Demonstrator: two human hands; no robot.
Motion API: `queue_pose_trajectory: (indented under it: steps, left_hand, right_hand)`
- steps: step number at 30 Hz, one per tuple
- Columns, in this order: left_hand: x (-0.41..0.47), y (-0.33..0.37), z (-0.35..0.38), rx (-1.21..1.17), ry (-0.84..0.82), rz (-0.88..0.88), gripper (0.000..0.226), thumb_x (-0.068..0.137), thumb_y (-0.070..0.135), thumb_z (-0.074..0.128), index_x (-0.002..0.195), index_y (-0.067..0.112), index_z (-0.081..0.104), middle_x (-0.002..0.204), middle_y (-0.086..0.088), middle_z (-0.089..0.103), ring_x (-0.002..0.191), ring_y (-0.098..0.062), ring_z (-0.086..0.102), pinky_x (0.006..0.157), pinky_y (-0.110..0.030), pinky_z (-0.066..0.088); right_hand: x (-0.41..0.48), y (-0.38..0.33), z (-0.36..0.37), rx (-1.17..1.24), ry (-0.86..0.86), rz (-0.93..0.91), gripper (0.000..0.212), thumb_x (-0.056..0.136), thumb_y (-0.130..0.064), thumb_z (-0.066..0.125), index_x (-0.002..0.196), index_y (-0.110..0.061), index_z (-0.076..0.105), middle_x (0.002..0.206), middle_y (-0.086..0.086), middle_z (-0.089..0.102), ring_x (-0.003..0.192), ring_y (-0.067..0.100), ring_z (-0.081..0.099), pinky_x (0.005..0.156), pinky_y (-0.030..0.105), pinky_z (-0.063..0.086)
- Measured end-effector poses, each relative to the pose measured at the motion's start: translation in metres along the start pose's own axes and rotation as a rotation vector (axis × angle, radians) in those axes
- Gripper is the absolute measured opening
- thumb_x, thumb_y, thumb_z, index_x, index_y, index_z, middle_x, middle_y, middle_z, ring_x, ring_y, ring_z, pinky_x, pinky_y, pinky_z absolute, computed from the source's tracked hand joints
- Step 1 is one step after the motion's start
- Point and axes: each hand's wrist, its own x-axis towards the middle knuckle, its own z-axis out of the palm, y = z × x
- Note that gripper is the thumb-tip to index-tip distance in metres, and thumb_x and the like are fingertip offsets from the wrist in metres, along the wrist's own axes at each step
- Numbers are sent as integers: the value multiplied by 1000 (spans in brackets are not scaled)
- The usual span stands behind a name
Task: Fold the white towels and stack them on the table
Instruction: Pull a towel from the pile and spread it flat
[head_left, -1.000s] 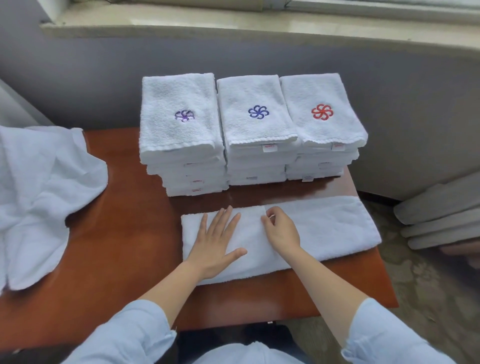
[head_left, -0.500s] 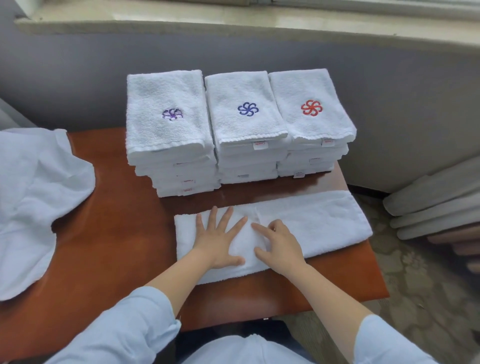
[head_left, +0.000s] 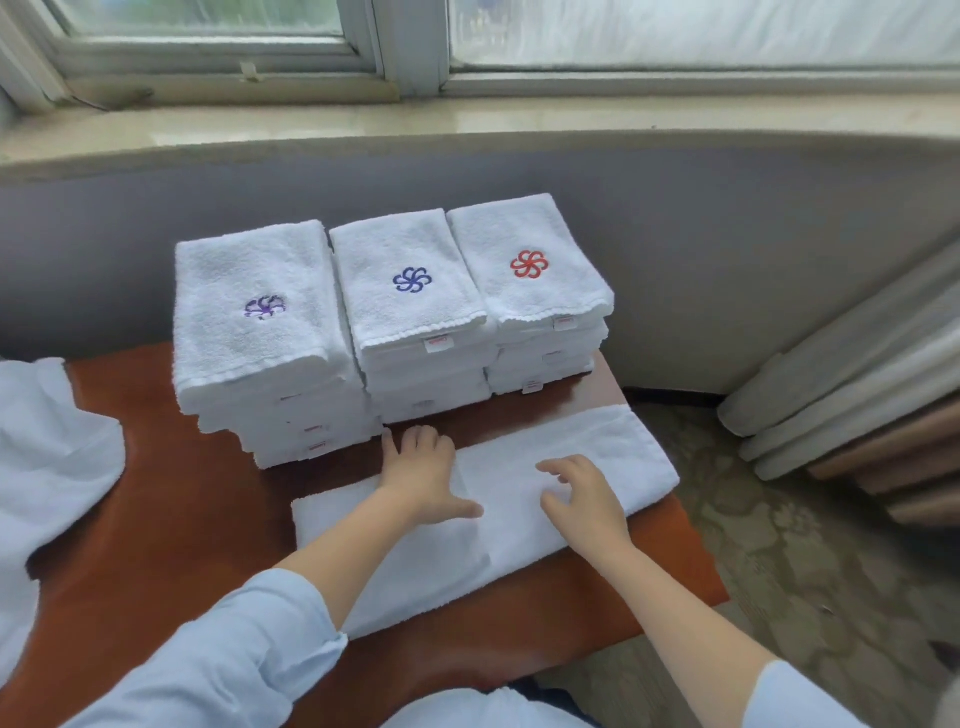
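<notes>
A white towel (head_left: 618, 457), folded into a long strip, lies across the front right of the brown table (head_left: 171, 525). My left hand (head_left: 423, 475) rests flat on the strip's far middle, fingers spread. My right hand (head_left: 582, 496) lies on the strip to the right, fingers curled and apart, holding nothing. Behind the strip stand three stacks of folded white towels: one with a purple flower (head_left: 254, 312), one with a blue flower (head_left: 410, 283), one with a red flower (head_left: 527, 265).
Loose unfolded white towels (head_left: 47, 462) are heaped at the table's left edge. A grey wall and window sill (head_left: 467, 124) run behind the stacks. Rolled grey and brown material (head_left: 852, 395) leans at the right over patterned floor.
Both hands have slid along the strip, the left toward its far edge and the right further right. The view has tilted up, so the window now shows.
</notes>
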Motion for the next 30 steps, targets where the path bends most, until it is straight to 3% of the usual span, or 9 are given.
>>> queue_pose_trajectory:
  steps: [2,4,9,14,17,21,26,30]
  left_hand:
    - [13,19,-9,-78,112,71,77,70,69,67,128,22,46,129,-1,40,129,-25,35,117,-47,18]
    - [27,43,-18,-157,145,146,68,76,60,68,129,23,48,128,0,43,124,-22,40,108,-36,32]
    - [67,101,-31,-204,89,268,63,84,49,67,138,24,46,132,0,50,121,-20,48,95,-36,46]
    - [104,148,-32,-176,103,339,57,88,44,66,138,22,47,132,-1,52,115,-17,55,82,-30,47]
    - [122,167,-28,-196,87,367,53,91,41,66,138,25,46,137,-1,50,113,-19,58,74,-24,42]
    - [141,182,-20,-281,54,371,44,91,34,67,132,29,49,132,3,55,113,-18,60,76,-20,45]
    - [155,187,-18,-309,20,386,21,92,25,64,111,31,59,113,6,63,96,-12,61,73,-24,56]
    - [152,181,-21,-347,-34,412,8,93,28,61,101,26,59,93,12,57,79,-7,56,57,-12,42]
  right_hand:
    - [3,9,-17,-3,110,42,32,89,-16,63,119,-28,65,123,-9,57,115,9,52,96,27,47]
    - [7,18,-33,-19,203,88,31,87,-15,64,116,-25,67,122,-6,60,118,14,51,97,30,45]
    - [10,48,-61,-95,320,331,38,86,-23,64,123,-28,62,129,-2,51,120,18,44,101,36,38]
    - [11,70,-69,-14,273,517,52,88,-31,62,138,-29,48,137,-4,44,124,17,40,96,35,44]
    - [12,80,-70,34,243,514,51,91,-29,60,139,-29,45,137,-6,42,121,14,43,85,32,47]
    - [13,89,-68,45,230,506,53,91,-27,60,141,-31,44,137,-8,42,120,12,44,77,27,43]
    - [18,94,-66,81,211,496,56,87,-23,60,141,-30,45,137,-6,45,125,14,40,85,29,45]
    - [19,91,-67,74,161,454,63,86,-18,54,147,-28,39,143,-8,43,132,15,35,96,35,44]
